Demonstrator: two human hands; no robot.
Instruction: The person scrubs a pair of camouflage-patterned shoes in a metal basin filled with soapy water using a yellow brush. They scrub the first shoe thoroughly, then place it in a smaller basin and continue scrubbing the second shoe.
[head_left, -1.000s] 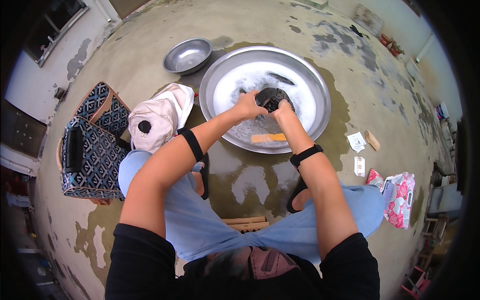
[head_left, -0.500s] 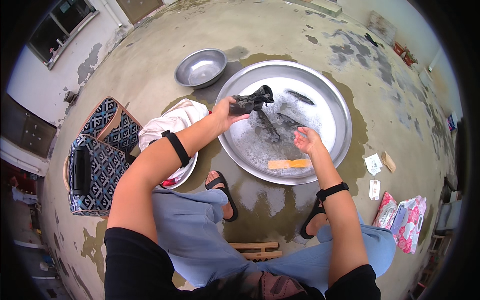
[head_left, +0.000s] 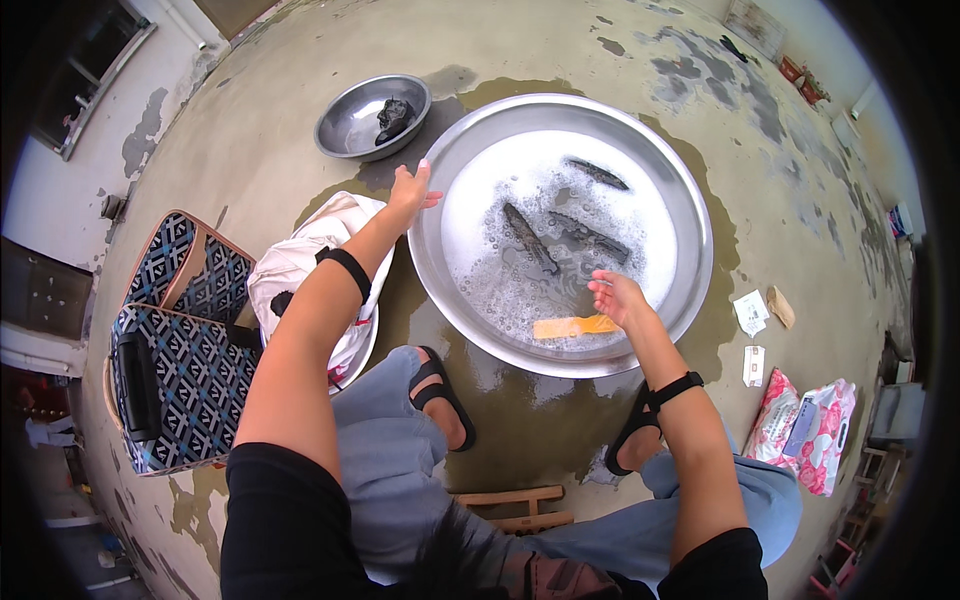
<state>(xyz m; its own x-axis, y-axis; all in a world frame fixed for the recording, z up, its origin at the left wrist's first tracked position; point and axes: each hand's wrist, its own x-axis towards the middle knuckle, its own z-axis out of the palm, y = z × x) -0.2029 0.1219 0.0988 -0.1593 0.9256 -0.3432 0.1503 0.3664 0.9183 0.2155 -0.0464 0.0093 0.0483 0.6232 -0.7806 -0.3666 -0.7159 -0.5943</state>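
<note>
Among suds in the large metal basin (head_left: 428,240), three dark cloth pieces (head_left: 590,237): two near the middle, one toward the far edge, long axes slanting from far left to near right. Just short of the closest piece, the right hand (head_left: 617,297), the nearer one, fingers loosely curled, nothing visible in them. By the basin's left edge, the left hand (head_left: 413,190), fingers spread, empty. Toward the near edge, a yellow strip (head_left: 572,327). Past the far left edge, a small metal basin (head_left: 339,128) with a black bundle (head_left: 395,117) inside.
</note>
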